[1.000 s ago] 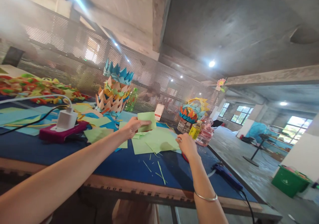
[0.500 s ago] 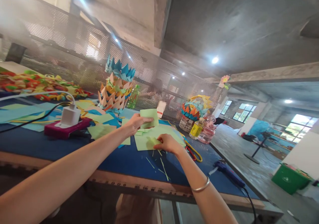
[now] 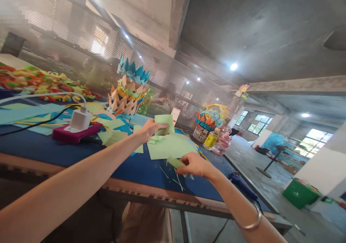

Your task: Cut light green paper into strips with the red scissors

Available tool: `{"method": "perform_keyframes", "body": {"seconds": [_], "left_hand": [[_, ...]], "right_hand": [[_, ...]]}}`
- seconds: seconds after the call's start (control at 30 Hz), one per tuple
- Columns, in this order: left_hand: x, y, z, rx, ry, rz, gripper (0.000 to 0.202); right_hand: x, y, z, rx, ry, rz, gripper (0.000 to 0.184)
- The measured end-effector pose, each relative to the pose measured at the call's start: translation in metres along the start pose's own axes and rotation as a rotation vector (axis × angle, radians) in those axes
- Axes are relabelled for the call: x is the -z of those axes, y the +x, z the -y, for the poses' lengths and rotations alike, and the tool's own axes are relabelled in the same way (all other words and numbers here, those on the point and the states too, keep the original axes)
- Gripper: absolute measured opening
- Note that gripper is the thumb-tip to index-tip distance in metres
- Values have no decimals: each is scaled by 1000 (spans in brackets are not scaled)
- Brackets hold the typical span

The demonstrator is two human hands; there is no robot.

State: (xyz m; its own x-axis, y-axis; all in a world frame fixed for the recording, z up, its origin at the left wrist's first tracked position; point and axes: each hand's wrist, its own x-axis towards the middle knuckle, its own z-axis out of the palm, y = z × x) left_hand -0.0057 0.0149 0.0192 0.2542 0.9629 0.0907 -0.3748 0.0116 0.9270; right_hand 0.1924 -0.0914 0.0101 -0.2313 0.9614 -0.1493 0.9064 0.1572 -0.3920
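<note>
My left hand (image 3: 150,129) pinches a square of green paper (image 3: 168,123), held upright above the table. Close to the table's front, my right hand (image 3: 195,164) is closed on a smaller green paper piece (image 3: 175,161). Between the two hands lies a large pale green sheet (image 3: 169,147) on the blue tabletop. Some small folded green pieces (image 3: 156,139) rest at its left edge. Thin paper slivers (image 3: 177,181) are scattered below my right hand, in front of the sheet.
A magenta power strip (image 3: 77,132) with a white charger sits on the left. Folded-paper crowns (image 3: 125,102) stand behind, beside a green bottle (image 3: 146,102). Farther right are a yellow-labelled bottle (image 3: 211,139), a pink bottle (image 3: 222,141) and a blue glue gun (image 3: 243,186).
My right hand has moved right and toward me, carrying its small green paper off the large sheet. My left hand keeps its hold on the green square. The view has shifted slightly.
</note>
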Motion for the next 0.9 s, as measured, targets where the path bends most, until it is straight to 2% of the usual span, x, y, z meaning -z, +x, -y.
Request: {"method": "perform_keyframes", "body": {"seconds": [0.13, 0.4, 0.6, 0.77, 0.9], "left_hand": [[2, 0, 0, 14, 31, -19, 27], [3, 0, -1, -16, 17, 4, 23], [2, -2, -3, -22, 27, -10, 20], [3, 1, -2, -31, 6, 18, 23], [4, 3, 0, -31, 14, 20, 23]], "right_hand": [[-6, -12, 16, -40, 28, 50, 20], [-1, -4, 22, -54, -51, 143, 8], [-1, 2, 22, -81, -68, 192, 9], [7, -5, 22, -126, 34, 222, 5], [10, -19, 30, -145, 35, 291, 15]]}}
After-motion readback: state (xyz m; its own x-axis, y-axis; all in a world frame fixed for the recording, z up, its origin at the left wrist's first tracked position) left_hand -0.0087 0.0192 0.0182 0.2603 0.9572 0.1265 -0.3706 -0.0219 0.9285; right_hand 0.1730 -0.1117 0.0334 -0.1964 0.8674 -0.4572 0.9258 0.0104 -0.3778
